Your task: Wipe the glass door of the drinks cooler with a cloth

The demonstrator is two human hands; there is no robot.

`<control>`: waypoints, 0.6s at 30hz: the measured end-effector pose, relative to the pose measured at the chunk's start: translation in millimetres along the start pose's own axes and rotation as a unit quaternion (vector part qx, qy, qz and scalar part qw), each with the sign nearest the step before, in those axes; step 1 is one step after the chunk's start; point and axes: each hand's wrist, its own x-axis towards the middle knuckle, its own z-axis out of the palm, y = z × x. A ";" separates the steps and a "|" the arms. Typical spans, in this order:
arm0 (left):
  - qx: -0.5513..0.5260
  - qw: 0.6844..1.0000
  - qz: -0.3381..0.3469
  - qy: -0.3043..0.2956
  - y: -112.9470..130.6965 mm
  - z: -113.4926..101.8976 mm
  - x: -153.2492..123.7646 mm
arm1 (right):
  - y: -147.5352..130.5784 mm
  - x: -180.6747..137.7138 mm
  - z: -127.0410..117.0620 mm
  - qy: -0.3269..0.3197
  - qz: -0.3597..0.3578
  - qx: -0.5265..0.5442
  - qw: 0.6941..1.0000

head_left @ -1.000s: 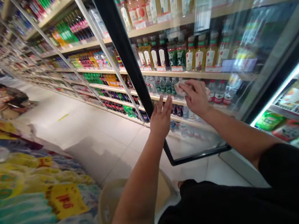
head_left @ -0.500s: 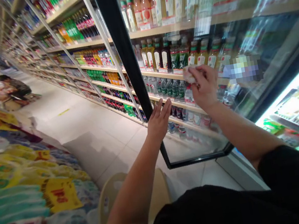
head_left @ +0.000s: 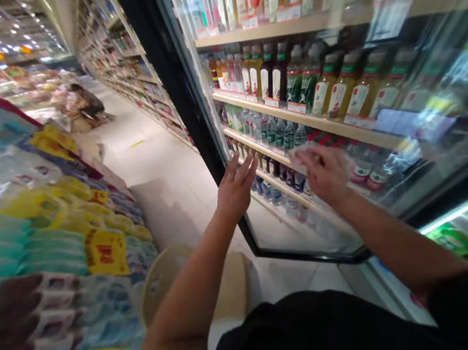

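Watching the head cam feed here. The left hand [head_left: 235, 190] is open flat, fingers together and pointing up, with the fingertips resting against the black door frame [head_left: 185, 105] of the open glass door [head_left: 328, 224]. It's not wrapped around anything, just a flat palm at the door's edge.

The right hand [head_left: 328, 173] is on the glass itself, just to the right of the left one. It's smeared with motion blur. There's a pale wad [head_left: 300, 158], maybe a cloth or a tissue, sitting at the fingertips on the upper left side of the hand, right against the pane. I honestly can't tell if the fingers are clamped on it or only pressing it to the glass, it's too blurry. The wad sits level with the lower shelf [head_left: 272, 159] of small water bottles [head_left: 274, 131] seen through the door.

Above that through the glass there's a row of juice bottles [head_left: 328, 92] with green caps. Down by the forearms there's a beige round stool [head_left: 161, 278] on the floor. Stacked packs [head_left: 36, 234] with a yellow tag [head_left: 105, 252] fill the left side. Far down the aisle a person [head_left: 86, 104] crouches near the floor.
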 end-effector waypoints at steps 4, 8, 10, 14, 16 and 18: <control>0.008 0.999 -0.044 -0.011 12.8 9.8 7.0 | 49.8 19.7 -23.1 0.026 0.010 0.017 0.999; 0.024 0.998 -0.055 -0.032 20.3 7.0 11.1 | 50.9 -3.9 -19.1 -0.007 -0.019 0.032 0.999; 0.039 0.997 -0.057 -0.038 23.8 3.3 12.1 | 44.9 -9.7 -17.6 -0.035 -0.072 0.054 0.995; 0.069 0.994 -0.068 -0.057 31.2 -3.8 12.2 | 47.9 9.7 -27.1 -0.037 -0.097 0.069 0.992; 0.076 0.993 -0.068 -0.064 34.6 -7.8 12.4 | 56.8 24.2 -34.1 0.030 -0.037 0.057 0.997; 0.083 0.992 -0.067 -0.064 38.6 -13.1 15.5 | 64.5 32.4 -37.8 0.083 -0.011 0.047 0.995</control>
